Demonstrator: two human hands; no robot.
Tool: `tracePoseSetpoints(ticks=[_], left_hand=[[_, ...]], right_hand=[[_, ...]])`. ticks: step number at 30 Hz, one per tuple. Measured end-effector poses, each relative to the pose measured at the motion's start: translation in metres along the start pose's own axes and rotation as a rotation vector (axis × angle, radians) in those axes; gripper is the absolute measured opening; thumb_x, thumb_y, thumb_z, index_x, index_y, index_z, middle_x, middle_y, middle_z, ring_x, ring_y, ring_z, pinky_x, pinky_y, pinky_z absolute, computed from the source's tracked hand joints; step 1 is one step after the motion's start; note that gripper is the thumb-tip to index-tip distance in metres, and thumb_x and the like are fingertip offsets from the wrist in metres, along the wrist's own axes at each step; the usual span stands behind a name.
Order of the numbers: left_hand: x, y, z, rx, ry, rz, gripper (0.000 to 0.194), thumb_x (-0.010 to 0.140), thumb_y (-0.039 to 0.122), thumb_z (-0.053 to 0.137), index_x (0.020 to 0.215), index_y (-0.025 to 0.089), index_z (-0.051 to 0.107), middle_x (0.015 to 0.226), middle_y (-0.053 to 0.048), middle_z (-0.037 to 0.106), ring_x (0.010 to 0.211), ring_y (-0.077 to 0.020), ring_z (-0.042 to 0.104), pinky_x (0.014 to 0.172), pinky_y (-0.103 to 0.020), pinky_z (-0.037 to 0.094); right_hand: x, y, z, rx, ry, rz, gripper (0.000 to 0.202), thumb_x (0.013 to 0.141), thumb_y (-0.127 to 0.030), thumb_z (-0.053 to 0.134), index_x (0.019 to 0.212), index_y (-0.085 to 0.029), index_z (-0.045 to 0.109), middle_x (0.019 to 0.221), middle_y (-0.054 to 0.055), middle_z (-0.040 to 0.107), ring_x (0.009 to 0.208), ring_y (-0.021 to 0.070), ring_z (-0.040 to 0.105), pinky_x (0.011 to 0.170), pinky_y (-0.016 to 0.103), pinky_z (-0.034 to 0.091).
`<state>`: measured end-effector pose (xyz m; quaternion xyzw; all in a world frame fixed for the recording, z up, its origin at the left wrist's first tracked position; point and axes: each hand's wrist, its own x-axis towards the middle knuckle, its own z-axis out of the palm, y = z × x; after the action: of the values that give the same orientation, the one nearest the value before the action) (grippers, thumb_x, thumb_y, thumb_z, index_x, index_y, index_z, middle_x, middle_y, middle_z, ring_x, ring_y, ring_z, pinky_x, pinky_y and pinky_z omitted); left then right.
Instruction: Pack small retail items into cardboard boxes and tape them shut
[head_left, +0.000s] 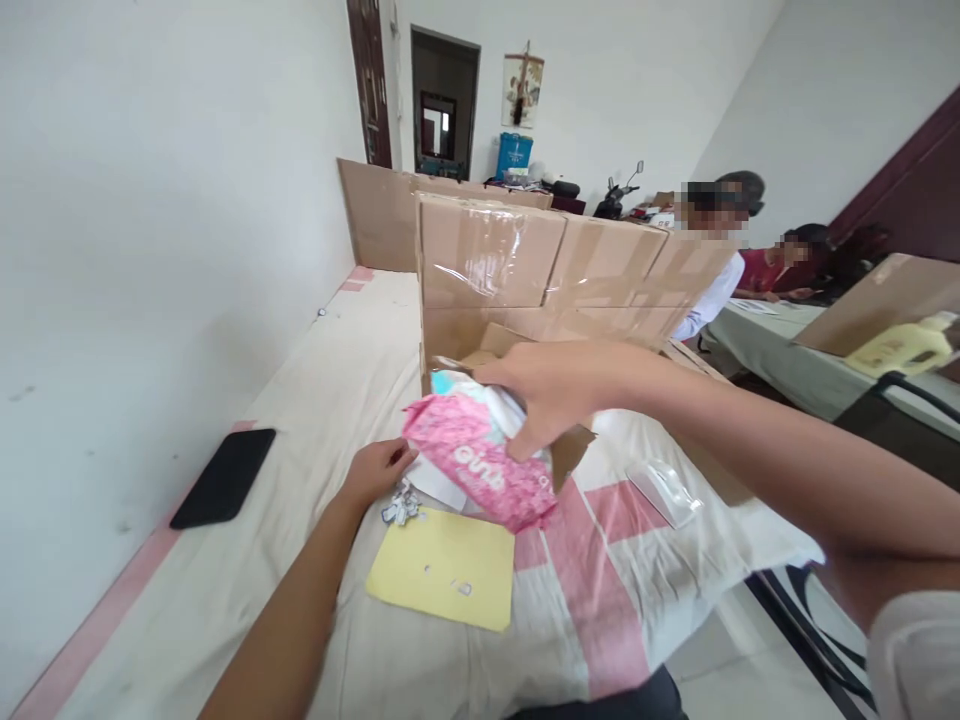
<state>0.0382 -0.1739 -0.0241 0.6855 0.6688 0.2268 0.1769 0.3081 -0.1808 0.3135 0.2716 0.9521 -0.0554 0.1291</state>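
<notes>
A: Near stuff first, w/ 12 straight ahead?
B: 1 yellow card [420, 590] on the desk [247, 610], a few tiny scraps on top. Just past its 11 o'clock corner, a clump of paper cutouts [401, 507]; overlapping, can't get an exact no.
A: L hand [375, 475]?
B: Beside the clump, fingers bent in by 1 white sheet [442, 488]. Can't tell if they're pinching it.
A: And the pink packet [480, 465]?
B: Qty 1, above the sheet. R hand [562, 390] has it: fingers over the top edge, thumb on the printed side. From the palm it's toward 8 o'clock; long axis approx 10 to 4.
A: So R is nearer?
B: Yes, R is on it; L is just off its 9 o'clock end, contact unclear.
A: Either side?
B: 1 clear plastic piece [667, 492], approx 4 o'clock from R fingers. 1 black tablet-like slab [223, 478], 9 o'clock from L, by the wall.
A: Farther?
B: 1 big taped cardboard box [487, 250] behind the packet, 12 to 1 o'clock. Then at 2, 1 yellow bottle [900, 345] plus 2 ppl: 1 person in a pale top [709, 300], 1 person in red [759, 272].
</notes>
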Motion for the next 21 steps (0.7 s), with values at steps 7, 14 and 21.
tracePoseSetpoints(ticks=[7, 14, 21], left_hand=[[-0.006, 0.012, -0.004, 0.12, 0.007, 0.006, 0.038, 0.102, 0.049, 0.049, 0.086, 0.017, 0.063, 0.078, -0.001, 0.061, 0.079, -0.0171, 0.06, 0.08, -0.036, 0.05], [-0.01, 0.019, -0.001, 0.139, 0.063, -0.031, 0.045, 0.101, 0.056, 0.046, 0.081, 0.018, 0.059, 0.072, 0.001, 0.055, 0.068, -0.0149, 0.054, 0.072, -0.032, 0.046], [-0.011, 0.041, -0.013, 0.088, 0.114, 0.001, 0.047, 0.102, 0.055, 0.032, 0.078, 0.02, 0.054, 0.069, 0.001, 0.057, 0.069, -0.0162, 0.056, 0.07, -0.031, 0.045]], right_hand=[[-0.071, 0.046, 0.083, -0.204, -0.12, 0.274, 0.06, 0.065, -0.047, 0.081, 0.114, -0.017, 0.065, 0.092, 0.01, 0.068, 0.072, 0.0257, 0.065, 0.056, 0.03, 0.038], [-0.066, 0.036, 0.173, -0.358, -0.282, 0.129, 0.089, 0.066, -0.044, 0.083, 0.143, -0.012, 0.052, 0.108, 0.016, 0.07, 0.082, 0.0314, 0.071, 0.063, 0.037, 0.049], [-0.091, 0.041, 0.205, -0.216, -0.076, 0.086, 0.078, 0.072, -0.045, 0.082, 0.138, -0.013, 0.056, 0.121, 0.018, 0.066, 0.093, 0.0325, 0.069, 0.069, 0.038, 0.052]])
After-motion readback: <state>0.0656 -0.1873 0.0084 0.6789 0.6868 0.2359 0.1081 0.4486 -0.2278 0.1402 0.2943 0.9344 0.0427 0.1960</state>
